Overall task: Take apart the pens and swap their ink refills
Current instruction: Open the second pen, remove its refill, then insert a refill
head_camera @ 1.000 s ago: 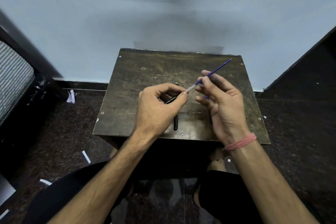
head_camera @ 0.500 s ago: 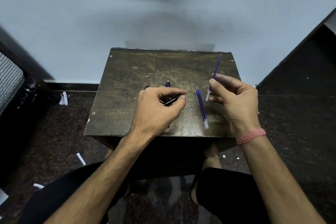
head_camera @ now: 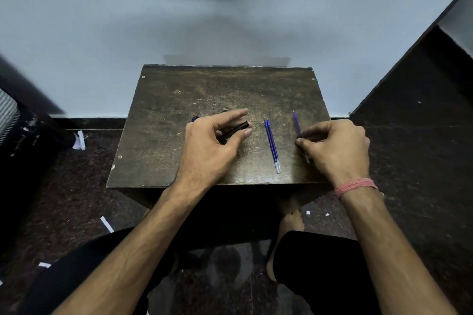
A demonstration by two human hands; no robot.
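My left hand (head_camera: pixel 212 146) holds a black pen barrel (head_camera: pixel 234 131) between thumb and fingers, low over the middle of the small dark table (head_camera: pixel 163 135). A dark pen part (head_camera: pixel 195 118) peeks out behind that hand. Two blue ink refills (head_camera: pixel 271 144) lie side by side on the table between my hands. My right hand (head_camera: pixel 337 148) pinches a third blue refill (head_camera: pixel 297 123) down near the table's right side; its tip points away from me and its clear end pokes out under my fingers.
The table stands against a pale wall (head_camera: pixel 230 7). Dark speckled floor lies around it, with white paper scraps (head_camera: pixel 79 140) on the left. A dark panel (head_camera: pixel 422 89) rises at the right. My knees are under the table's near edge.
My right hand pulled the blue refill out of the barrel, then lowered it from the air to the table's right side. My left hand sank toward the table with the barrel.
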